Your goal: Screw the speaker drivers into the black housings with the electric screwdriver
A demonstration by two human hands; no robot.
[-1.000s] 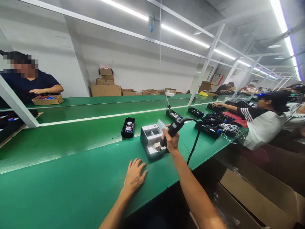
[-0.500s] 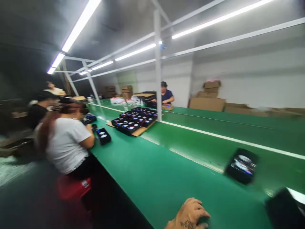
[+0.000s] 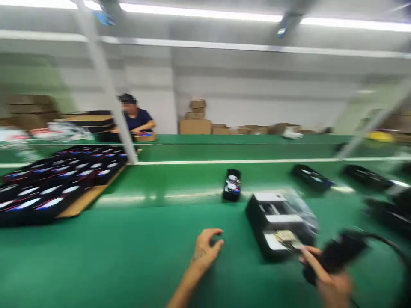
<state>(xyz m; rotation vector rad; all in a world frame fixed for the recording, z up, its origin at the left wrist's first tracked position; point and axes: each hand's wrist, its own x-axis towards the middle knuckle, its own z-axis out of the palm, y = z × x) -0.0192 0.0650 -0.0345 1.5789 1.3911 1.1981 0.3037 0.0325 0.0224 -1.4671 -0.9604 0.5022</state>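
The picture is smeared by motion. My left hand [image 3: 205,250] hovers over the green bench [image 3: 135,252], fingers curled loosely apart, holding nothing. My right hand [image 3: 330,282] is wrapped round a black corded power tool [image 3: 340,254] at the lower right. Just left of the tool sits a grey-and-black fixture box [image 3: 276,224] with a small part in it. A small black tray [image 3: 232,185] with shiny parts lies behind the box on the conveyor.
A board of several black trays [image 3: 54,184] lies at the left. More black trays [image 3: 311,176] lie along the belt at right. A person in a dark shirt [image 3: 136,119] works across the line. Cardboard boxes [image 3: 194,122] stand by the far wall. A white frame post [image 3: 105,85] rises left of centre.
The view swung far left, then back to the bench. My right hand with the tool is in view again. My left hand has lifted from lying flat to a loose curl.
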